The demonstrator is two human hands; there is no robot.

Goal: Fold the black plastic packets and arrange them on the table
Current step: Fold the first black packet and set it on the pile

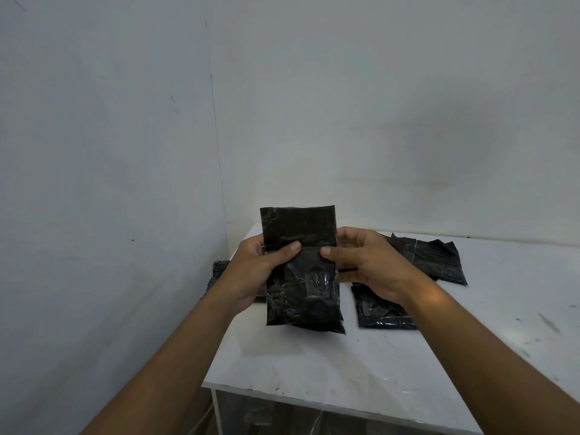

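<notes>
The black plastic packet (301, 277) is upright in the air above the white table (345, 365), and I hold it at its middle with both hands. My left hand (254, 271) pinches its left edge and my right hand (367, 265) its right edge. Both thumbs (287, 250) press on the front along a crease line, and the fingers are behind.

I judge that I am at the fold itself, because the upper half is not yet bent over. The next move asks me to turn this half down on the crease and press it flat. On the table lie other packets (433, 259), some to the right and one to the left, and the folded one can join them.
</notes>
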